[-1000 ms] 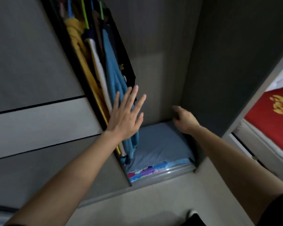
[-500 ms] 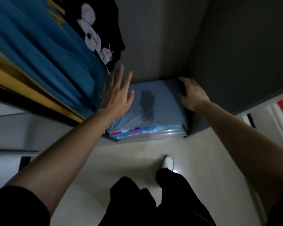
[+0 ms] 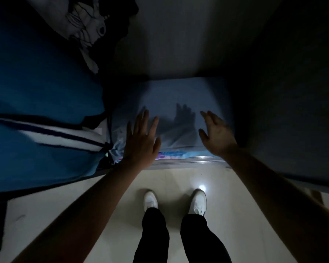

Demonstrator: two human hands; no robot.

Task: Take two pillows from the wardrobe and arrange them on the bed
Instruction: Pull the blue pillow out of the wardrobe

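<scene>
A grey-blue pillow [image 3: 177,95] lies flat at the bottom of the dark wardrobe, on top of a colourful patterned layer [image 3: 174,155] whose front edge shows beneath it. My left hand [image 3: 141,138] hovers open over the pillow's front left part, fingers spread. Over the front right part, my right hand [image 3: 216,132] is open too, palm turned inward. Neither hand grips anything. Whether they touch the pillow I cannot tell. The bed is out of view.
Hanging clothes crowd the left: a blue garment with white stripes [image 3: 42,114] and a black printed shirt [image 3: 87,21]. The wardrobe's dark side wall [image 3: 285,95] stands close on the right. My feet in white shoes [image 3: 150,200] stand on the pale floor [image 3: 65,209].
My view has dropped closer to the wardrobe floor. Both hands have moved from the pillow's left and right sides to above its front part. My feet now stand side by side.
</scene>
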